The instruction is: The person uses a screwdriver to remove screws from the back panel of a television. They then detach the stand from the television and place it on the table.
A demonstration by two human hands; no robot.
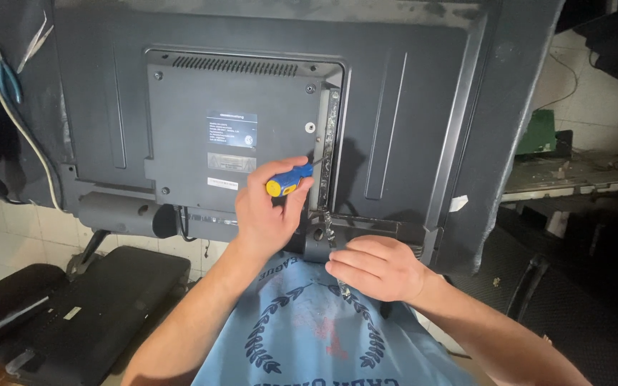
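Hands (323, 236) work screwdriver (289, 179) at television's (423, 100) lower edge.

1. A dark rectangular label (232, 129) sat near the middle of the television's raised back panel (180, 100), with pale lines of small print and a round pale mark at its right side.
2. Just below it lay a glossy grey rectangular sticker (231, 162), wider than tall.
3. Lower still, a small white strip label (222, 184) sat tilted slightly on the same panel.
4. A small white tag (458, 204) stuck out at the television's lower right edge.
5. A pale rectangular sticker (72, 312) lay on the black device at lower left.
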